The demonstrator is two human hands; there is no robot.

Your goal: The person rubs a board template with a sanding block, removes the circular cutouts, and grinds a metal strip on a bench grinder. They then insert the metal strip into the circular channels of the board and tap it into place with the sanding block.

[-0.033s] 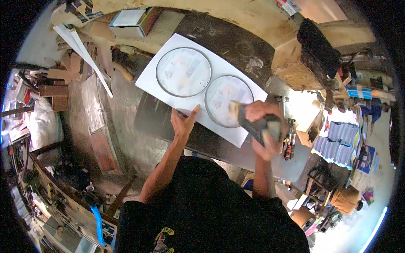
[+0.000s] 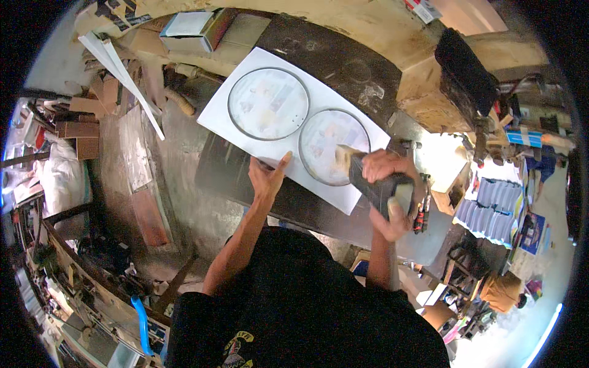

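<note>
Taking the white sheet (image 2: 245, 98) with its two round panes as the landmark: just beyond its far left corner lies a flat rectangular box (image 2: 195, 29), pale grey on top with a dark reddish side. Left of the sheet, well apart, brown cardboard boxes (image 2: 80, 130) are stacked beside a white sack. Far beyond its upper right, at the bench edge, a small white package with a red patch (image 2: 423, 8) shows partly. To the sheet's right, past the bench, stands a row of blue-and-white packs (image 2: 488, 199), and beyond them a dark blue printed package (image 2: 532, 232).
</note>
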